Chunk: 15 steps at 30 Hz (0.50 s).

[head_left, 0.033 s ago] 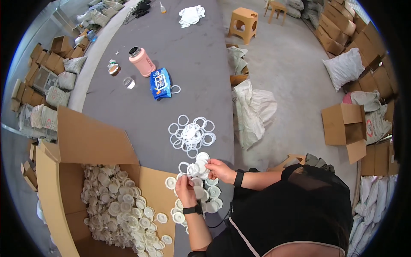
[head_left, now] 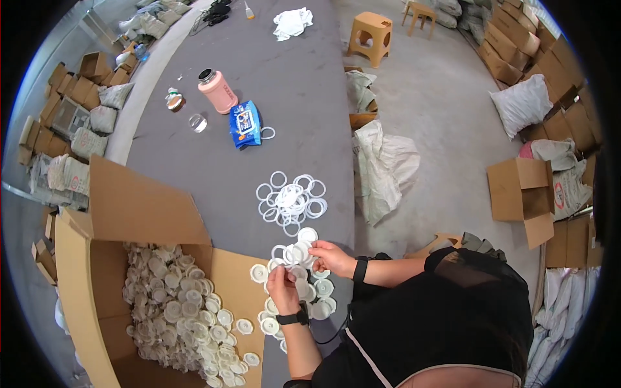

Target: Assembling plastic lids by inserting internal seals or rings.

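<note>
My left hand (head_left: 283, 284) and my right hand (head_left: 328, 256) meet over the near edge of the grey table (head_left: 213, 168), both pinching one small white round cap (head_left: 299, 257). More white caps (head_left: 318, 291) lie loose under and around my hands. Just beyond them sits a pile of white plastic rings (head_left: 291, 199). A large open cardboard box (head_left: 97, 258) at my left holds several white caps (head_left: 174, 304), some spilled onto its lowered flap.
Farther along the table stand a pink bottle (head_left: 217, 90), a blue packet (head_left: 246, 124), a small clear cup (head_left: 198, 123) and a white cloth (head_left: 292, 22). White sacks (head_left: 385, 165) lie on the floor at right, with a tan stool (head_left: 372, 35) and cardboard boxes (head_left: 521, 191) beyond.
</note>
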Each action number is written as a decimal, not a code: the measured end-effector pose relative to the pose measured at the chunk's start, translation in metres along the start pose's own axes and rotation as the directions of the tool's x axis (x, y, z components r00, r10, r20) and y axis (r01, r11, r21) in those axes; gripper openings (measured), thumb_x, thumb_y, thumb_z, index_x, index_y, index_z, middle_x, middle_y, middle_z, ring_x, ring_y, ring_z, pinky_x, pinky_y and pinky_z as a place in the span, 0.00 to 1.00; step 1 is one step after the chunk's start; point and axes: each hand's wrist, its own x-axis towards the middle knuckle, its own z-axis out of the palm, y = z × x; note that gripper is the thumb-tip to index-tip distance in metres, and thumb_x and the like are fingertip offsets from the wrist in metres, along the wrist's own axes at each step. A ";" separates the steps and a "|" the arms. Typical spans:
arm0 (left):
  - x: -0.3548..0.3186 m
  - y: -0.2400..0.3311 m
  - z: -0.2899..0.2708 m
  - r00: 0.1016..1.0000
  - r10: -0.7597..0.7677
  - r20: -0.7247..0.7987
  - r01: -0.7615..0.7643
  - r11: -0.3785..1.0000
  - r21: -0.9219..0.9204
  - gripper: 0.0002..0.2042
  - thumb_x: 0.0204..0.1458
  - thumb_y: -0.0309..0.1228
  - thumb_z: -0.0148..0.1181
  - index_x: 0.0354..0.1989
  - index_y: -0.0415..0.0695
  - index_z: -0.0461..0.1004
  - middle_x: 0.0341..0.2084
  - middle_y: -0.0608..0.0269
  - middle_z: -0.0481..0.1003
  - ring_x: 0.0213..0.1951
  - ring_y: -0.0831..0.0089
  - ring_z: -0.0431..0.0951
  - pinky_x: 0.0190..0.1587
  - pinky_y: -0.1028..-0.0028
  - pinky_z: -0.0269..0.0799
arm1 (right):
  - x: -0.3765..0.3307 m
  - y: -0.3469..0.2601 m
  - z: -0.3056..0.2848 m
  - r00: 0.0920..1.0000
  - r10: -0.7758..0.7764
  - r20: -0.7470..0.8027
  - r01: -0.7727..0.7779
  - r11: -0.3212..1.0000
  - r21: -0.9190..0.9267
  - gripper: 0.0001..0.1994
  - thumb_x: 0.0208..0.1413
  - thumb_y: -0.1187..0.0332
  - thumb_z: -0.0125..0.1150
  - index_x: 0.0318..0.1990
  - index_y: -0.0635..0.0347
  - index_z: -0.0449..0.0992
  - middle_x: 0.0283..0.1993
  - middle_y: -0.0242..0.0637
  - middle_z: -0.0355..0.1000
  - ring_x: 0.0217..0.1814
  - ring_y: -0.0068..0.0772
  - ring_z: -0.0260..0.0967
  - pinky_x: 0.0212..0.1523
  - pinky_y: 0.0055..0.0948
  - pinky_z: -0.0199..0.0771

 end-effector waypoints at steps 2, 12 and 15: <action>-0.019 -0.005 -0.007 0.998 0.058 -0.031 -0.057 0.998 0.025 0.03 0.48 0.28 0.53 0.26 0.42 0.69 0.20 0.68 0.69 0.20 0.81 0.64 0.23 0.82 0.61 | -0.010 0.005 0.016 0.998 0.008 0.054 -0.008 1.000 -0.007 0.08 0.53 0.64 0.49 0.39 0.55 0.63 0.26 0.27 0.63 0.22 0.20 0.64 0.20 0.18 0.59; -0.091 0.010 -0.048 0.943 0.269 -0.196 -0.294 0.949 -0.117 0.03 0.48 0.25 0.53 0.24 0.43 0.68 0.18 0.69 0.67 0.20 0.81 0.64 0.24 0.83 0.60 | -0.053 0.047 0.072 0.923 0.061 0.380 -0.067 0.998 0.005 0.07 0.51 0.65 0.51 0.36 0.55 0.64 0.25 0.26 0.64 0.22 0.19 0.65 0.20 0.16 0.60; -0.111 0.013 -0.061 0.922 0.321 -0.215 -0.349 0.931 -0.108 0.03 0.48 0.25 0.53 0.25 0.43 0.68 0.20 0.67 0.69 0.21 0.81 0.65 0.25 0.83 0.62 | -0.066 0.063 0.083 0.901 0.023 0.433 0.035 0.991 -0.126 0.07 0.52 0.67 0.49 0.36 0.58 0.62 0.23 0.28 0.63 0.22 0.19 0.64 0.20 0.17 0.59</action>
